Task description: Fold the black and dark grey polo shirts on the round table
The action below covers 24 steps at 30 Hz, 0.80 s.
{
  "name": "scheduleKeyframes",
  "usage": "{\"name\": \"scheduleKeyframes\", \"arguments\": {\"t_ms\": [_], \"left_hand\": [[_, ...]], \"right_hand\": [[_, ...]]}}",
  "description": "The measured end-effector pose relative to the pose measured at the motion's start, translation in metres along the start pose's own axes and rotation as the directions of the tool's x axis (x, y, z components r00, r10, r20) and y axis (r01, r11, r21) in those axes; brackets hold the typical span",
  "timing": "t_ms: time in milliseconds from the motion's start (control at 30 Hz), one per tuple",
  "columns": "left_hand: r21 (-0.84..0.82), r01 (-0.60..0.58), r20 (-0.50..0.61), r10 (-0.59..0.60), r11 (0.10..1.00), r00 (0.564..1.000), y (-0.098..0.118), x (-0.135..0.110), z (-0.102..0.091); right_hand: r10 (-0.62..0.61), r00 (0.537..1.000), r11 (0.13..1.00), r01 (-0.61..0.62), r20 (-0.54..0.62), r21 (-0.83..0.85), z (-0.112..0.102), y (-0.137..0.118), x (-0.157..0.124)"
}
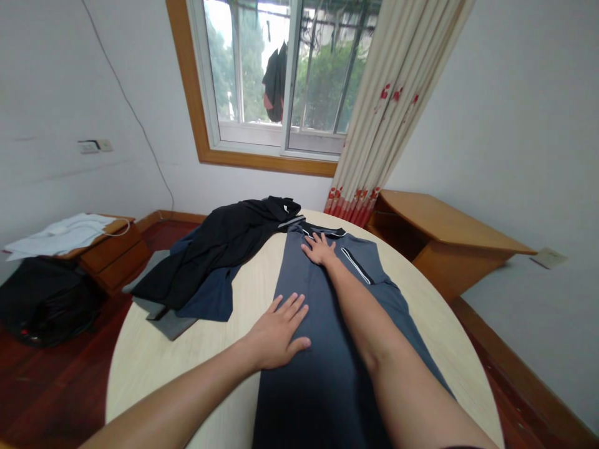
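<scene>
A dark grey shirt (pixel 327 312) with a black, white-edged collar and a white-trimmed chest pocket lies spread on the round pale table (pixel 154 380). My left hand (pixel 279 333) rests flat on its left edge, fingers apart. Farther up, just below the collar, my right hand (pixel 320 249) presses on the cloth with spread fingers. Neither hand grips anything. The shirt's near end runs out of view at the bottom, and my right forearm covers part of it.
Left on the table lies a loose pile of clothes with a black garment (pixel 215 243) on top and a navy one (pixel 210 296) below. A wooden desk (pixel 449 218) stands at the right, a small cabinet (pixel 115 252) and black bag (pixel 47 305) at the left. A curtain (pixel 388 112) hangs behind.
</scene>
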<state>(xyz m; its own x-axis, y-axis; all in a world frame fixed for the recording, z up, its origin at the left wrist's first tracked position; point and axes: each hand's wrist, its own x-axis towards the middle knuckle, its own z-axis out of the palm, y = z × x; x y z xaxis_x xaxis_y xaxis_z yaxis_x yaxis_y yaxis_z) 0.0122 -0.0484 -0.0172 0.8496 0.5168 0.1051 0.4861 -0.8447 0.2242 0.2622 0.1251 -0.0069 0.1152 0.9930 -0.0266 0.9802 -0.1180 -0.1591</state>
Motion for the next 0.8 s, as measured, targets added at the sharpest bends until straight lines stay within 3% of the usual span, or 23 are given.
{"name": "scheduleKeyframes", "arguments": {"t_ms": [200,300,367,467,533,800], "left_hand": [[-0.045,-0.081,0.044,0.083,0.996,0.996,0.026,-0.005,-0.004],[-0.067,-0.092,0.064,0.096,0.994,0.993,0.037,-0.009,-0.005],[-0.075,-0.111,0.063,0.115,0.991,0.991,0.041,-0.012,-0.006],[-0.093,-0.166,0.051,0.172,0.982,0.984,0.045,-0.015,-0.007],[-0.103,-0.213,0.045,0.219,0.971,0.975,0.049,-0.017,-0.008],[-0.080,-0.371,0.081,0.377,0.925,0.923,0.073,-0.028,-0.008]], "right_hand": [[-0.094,0.996,0.995,0.094,-0.001,-0.027,0.000,0.009,0.020],[-0.117,0.993,0.992,0.116,-0.022,-0.041,-0.001,0.006,0.013],[-0.075,0.991,0.996,0.069,-0.108,-0.061,-0.002,0.002,0.001],[0.023,0.959,0.997,-0.043,-0.282,-0.063,-0.006,-0.001,-0.030],[0.059,0.947,0.996,-0.079,-0.316,-0.051,-0.008,0.001,-0.058],[0.113,0.984,0.992,-0.119,-0.134,-0.041,-0.005,0.022,-0.198]]}}
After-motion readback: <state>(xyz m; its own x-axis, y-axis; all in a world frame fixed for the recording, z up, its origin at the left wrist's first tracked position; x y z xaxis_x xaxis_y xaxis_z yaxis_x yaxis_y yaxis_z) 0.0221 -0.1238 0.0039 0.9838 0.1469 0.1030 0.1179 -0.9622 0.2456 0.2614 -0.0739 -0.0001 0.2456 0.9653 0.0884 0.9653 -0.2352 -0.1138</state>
